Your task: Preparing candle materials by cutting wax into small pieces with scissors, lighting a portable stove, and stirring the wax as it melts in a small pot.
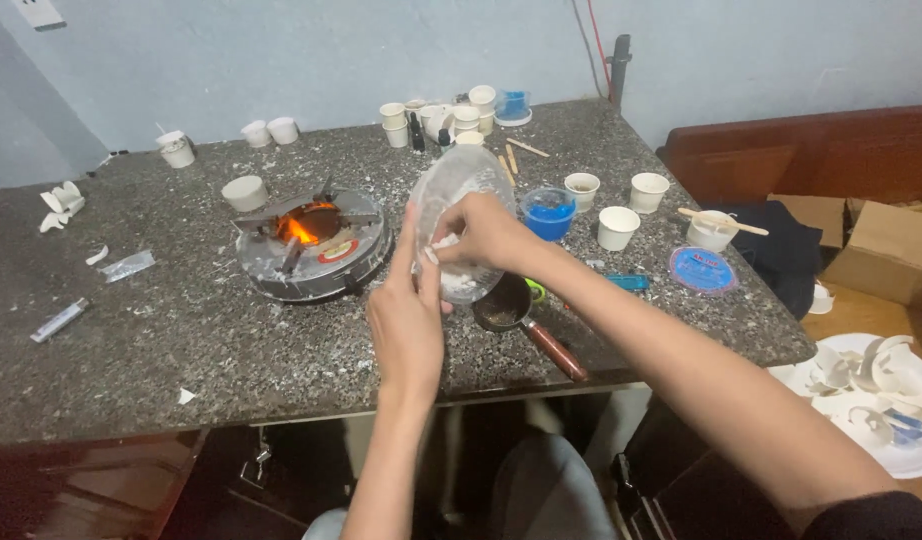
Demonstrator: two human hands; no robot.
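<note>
L hand (409,318) grips clear plastic bag (459,215) w/ white flakes. R hand (484,232) reaches inside, fingers pinched. Bag above small pan (503,306), near surface's front edge.

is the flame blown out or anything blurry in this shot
Head view: the flame in the stove glows bright orange, slightly overexposed at its core; the clear container between the left hand and right hand looks hazy; room lighting is soft and even.
</note>
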